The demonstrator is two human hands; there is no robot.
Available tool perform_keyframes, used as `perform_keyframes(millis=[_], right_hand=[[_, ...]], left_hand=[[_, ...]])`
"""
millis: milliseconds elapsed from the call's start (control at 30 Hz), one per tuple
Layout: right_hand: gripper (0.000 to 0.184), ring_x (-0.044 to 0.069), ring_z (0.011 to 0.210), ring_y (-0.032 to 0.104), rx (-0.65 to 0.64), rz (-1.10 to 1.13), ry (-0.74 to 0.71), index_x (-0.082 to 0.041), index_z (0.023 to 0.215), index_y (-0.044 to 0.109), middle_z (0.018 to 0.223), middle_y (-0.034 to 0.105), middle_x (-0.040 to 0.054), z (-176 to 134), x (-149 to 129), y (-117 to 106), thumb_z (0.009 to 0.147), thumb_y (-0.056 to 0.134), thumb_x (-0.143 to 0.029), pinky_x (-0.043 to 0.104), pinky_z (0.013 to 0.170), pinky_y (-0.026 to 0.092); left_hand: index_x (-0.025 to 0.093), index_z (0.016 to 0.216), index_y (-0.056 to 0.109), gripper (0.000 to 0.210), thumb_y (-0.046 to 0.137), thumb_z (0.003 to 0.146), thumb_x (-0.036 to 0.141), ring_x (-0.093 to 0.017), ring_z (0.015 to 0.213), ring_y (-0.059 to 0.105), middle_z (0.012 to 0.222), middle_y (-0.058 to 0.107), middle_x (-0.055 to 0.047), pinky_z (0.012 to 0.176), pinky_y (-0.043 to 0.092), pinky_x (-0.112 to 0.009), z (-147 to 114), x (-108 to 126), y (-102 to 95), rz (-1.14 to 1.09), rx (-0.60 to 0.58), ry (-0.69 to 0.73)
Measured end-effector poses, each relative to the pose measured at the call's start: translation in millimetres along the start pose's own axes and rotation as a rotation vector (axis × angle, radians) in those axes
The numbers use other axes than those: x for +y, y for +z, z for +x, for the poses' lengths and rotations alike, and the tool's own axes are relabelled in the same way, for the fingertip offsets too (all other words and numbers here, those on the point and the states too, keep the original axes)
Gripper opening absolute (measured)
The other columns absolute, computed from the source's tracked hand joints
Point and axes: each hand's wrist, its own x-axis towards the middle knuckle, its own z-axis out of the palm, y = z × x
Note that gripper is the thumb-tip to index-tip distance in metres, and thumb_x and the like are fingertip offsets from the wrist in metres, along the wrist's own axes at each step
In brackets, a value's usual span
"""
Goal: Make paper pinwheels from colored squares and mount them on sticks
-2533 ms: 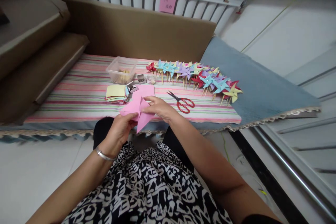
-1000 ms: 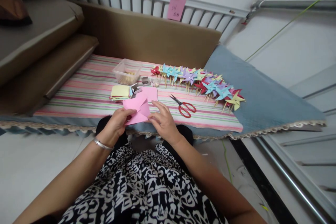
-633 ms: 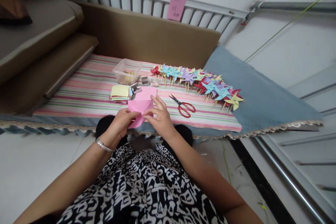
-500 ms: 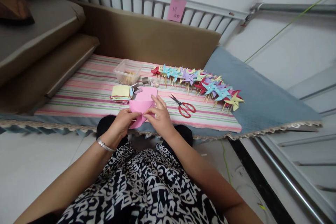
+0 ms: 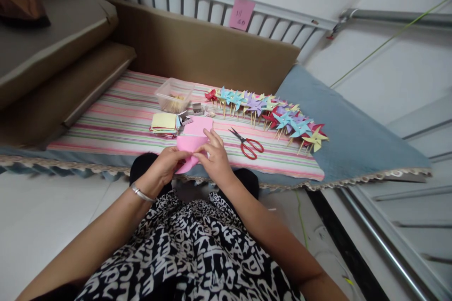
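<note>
A sheet of pink paper (image 5: 189, 143) is pinched between my two hands, its near part bent over toward me. My left hand (image 5: 168, 161) is closed on its left side, thumb and fingers pressed together. At the middle of the sheet, my right hand (image 5: 213, 154) pinches with thumb and forefinger while its other fingers point away. Just beyond lies another piece of pink paper (image 5: 199, 125) on the striped cloth (image 5: 123, 108). Red-handled scissors (image 5: 247, 142) rest, partly spread, to the right of my right hand.
Left of the pink paper stands a stack of coloured paper squares (image 5: 164, 123). Behind it is a clear plastic box (image 5: 173, 95) holding small sticks. Several paper pinwheels (image 5: 270, 110) on sticks lie in a row at the right. A brown board (image 5: 205, 49) stands along the back.
The near part of the pink paper is bent up a little more under my fingers. Both hands keep nearly the same place, and the view has shifted slightly.
</note>
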Motion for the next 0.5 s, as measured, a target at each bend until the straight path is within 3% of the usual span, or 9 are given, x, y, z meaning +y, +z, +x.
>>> perform_keyframes(millis=[233,433,500], right_hand=[[0.003,0.026,0.136,0.03,0.006,-0.02,0.046,-0.021,0.075,0.065,0.139,0.047,0.008,2.3,-2.6,-2.4,0.074,0.068,-0.021,0.05,0.109,0.028],[0.057,0.027,0.134,0.032,-0.01,-0.066,0.086,-0.016,0.12,0.055,0.141,0.042,0.0178,6.2,-7.7,-8.1,0.067,0.074,-0.024,0.046,0.11,0.028],[0.063,0.028,0.133,0.033,-0.048,-0.085,0.076,-0.016,0.124,0.053,0.139,0.044,0.0167,8.4,-10.0,-12.6,0.066,0.075,-0.025,0.045,0.11,0.028]], left_hand=[[0.009,0.068,0.07,0.02,0.077,0.051,0.016,-0.012,0.054,0.058,0.063,0.069,-0.006,0.057,0.042,-0.023,-2.8,3.5,-2.8,-0.01,-0.076,-0.006],[0.011,0.063,0.069,0.018,0.077,0.049,0.018,-0.011,0.051,0.055,0.059,0.067,-0.004,0.054,0.039,-0.023,-1.4,2.1,-6.0,0.083,-0.062,-0.01],[0.011,0.062,0.068,0.018,0.076,0.048,0.02,-0.011,0.049,0.052,0.055,0.065,-0.002,0.052,0.036,-0.023,0.7,1.2,-8.2,0.156,-0.035,0.011]])
